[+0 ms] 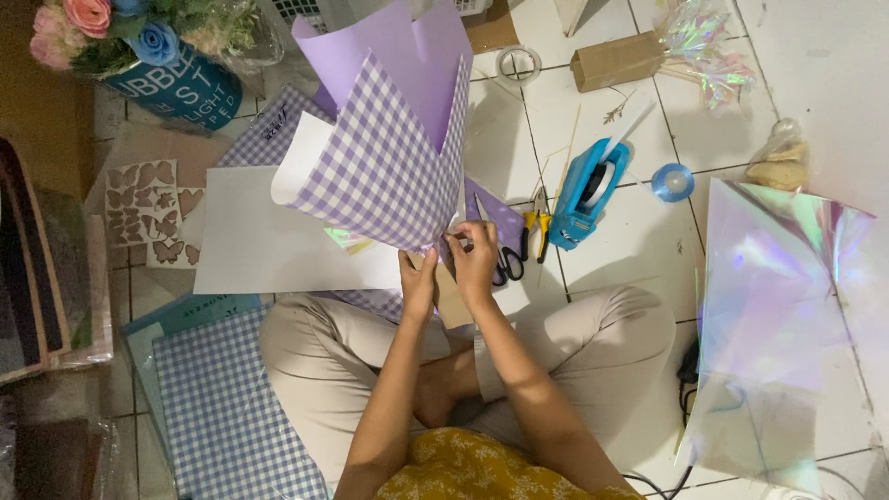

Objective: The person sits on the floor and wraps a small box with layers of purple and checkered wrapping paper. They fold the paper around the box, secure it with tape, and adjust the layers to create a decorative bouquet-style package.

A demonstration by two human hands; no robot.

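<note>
I sit cross-legged on a white tiled floor. A cone-shaped wrap of purple gingham paper (384,162) with plain lilac paper (407,56) behind it rises in front of me. My left hand (419,282) grips the wrap's narrow bottom end. My right hand (474,259) presses against the same gathered point from the right, fingers pinched on the paper edge. What lies inside the wrap is hidden.
Black-handled scissors (507,259), yellow pliers (537,222), a blue tape dispenser (588,190) and a blue ribbon roll (672,181) lie right of the hands. Iridescent film sheets (769,315) cover the right floor. Gingham sheets (227,407), white paper (250,241), butterfly cutouts (139,208) and a flower box (153,56) sit left.
</note>
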